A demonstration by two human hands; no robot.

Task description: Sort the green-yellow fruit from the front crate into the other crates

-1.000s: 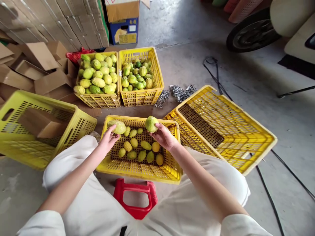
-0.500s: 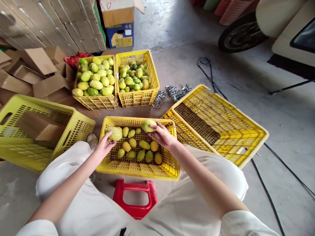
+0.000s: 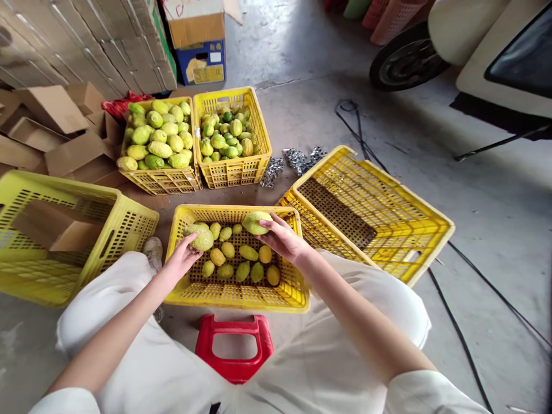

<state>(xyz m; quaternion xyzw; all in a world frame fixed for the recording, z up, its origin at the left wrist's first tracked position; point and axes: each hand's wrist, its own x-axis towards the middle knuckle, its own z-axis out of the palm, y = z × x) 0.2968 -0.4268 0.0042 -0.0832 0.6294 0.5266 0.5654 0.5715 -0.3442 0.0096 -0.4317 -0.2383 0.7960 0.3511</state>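
Head view showed two pale yellow-green, oval fruits held over the near yellow perforated plastic crate (image 3: pixel 235 296). One fruit, the left fruit (image 3: pixel 199 236), sat in the left hand (image 3: pixel 180 260), whose fingers (image 3: pixel 190 244) curled up around its near side, clamped on it at the crate's far left corner. The other, the right fruit (image 3: pixel 255 222), was pinched by the right hand (image 3: pixel 284 240), fingertips (image 3: pixel 268 225) closed on its right end, just above the crate's far rim. Below both hands, about a dozen smaller loose fruits (image 3: pixel 239 259) lay on the crate floor.

Farther off stood two more yellow crates side by side: the far left crate (image 3: pixel 159 179) heaped with large fruits and the far right crate (image 3: pixel 235 168) holding smaller ones. A tilted empty yellow crate (image 3: pixel 388 230) leaned at the right, touching the near crate's corner, and a yellow crate holding cardboard (image 3: pixel 56 270) sat at the left. A red plastic stool (image 3: pixel 234 348) showed between the white-trousered knees. Brown cardboard boxes (image 3: pixel 52 126) lay at the far left on the grey concrete floor (image 3: pixel 495 230).
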